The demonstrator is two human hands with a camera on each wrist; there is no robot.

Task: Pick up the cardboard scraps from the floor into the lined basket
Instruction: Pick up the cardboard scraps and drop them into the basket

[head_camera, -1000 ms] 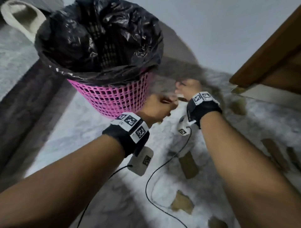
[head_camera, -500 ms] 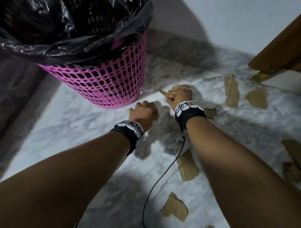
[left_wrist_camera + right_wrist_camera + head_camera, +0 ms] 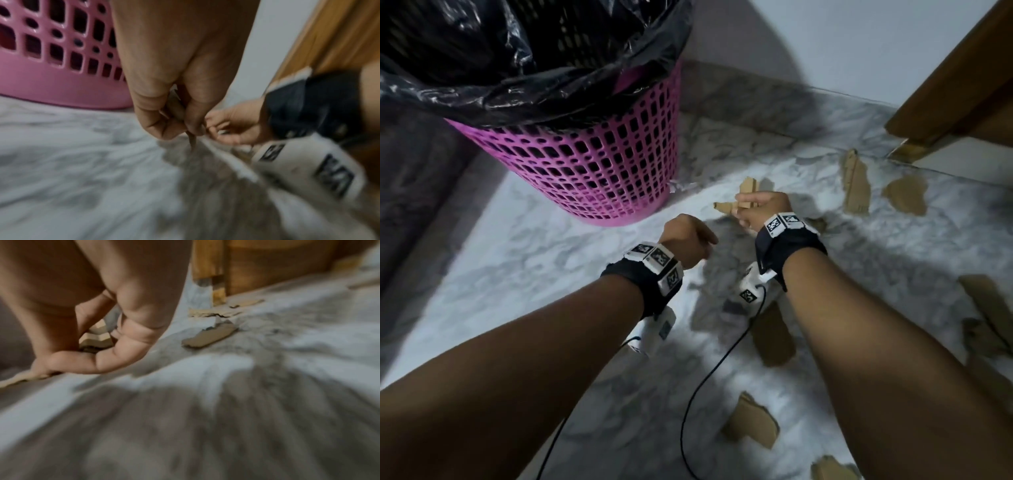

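Head view: the basket (image 3: 599, 164), pink with a black liner (image 3: 530, 68), stands far left on the marble floor (image 3: 517, 267). Since half a second ago the right hand (image 3: 760, 212) has gone from a closed fist over the floor to gripping several scraps (image 3: 739, 202), which now stick out to the left of it, long axes roughly toward the basket. The left hand (image 3: 688, 243), just near-left of it, has its fingers curled as before; from here I cannot tell if it holds anything. I judge a bunch is gathered and ready to lift, while many pieces remain: a long strip (image 3: 856, 185) and a flat piece (image 3: 905, 195) far right, others (image 3: 751, 423) near.

Left wrist view: the left hand (image 3: 176, 97) pinches a thin brown sliver (image 3: 192, 141) that hangs downward, its point toward the floor; the picture is blurred. The basket (image 3: 61, 65) is just behind.

Right wrist view: the right hand (image 3: 98, 337) curls round stacked scraps (image 3: 96, 337), edges showing. One loose scrap (image 3: 209, 337) lies flat beyond, long axis left to right, before a wooden frame (image 3: 267, 264).
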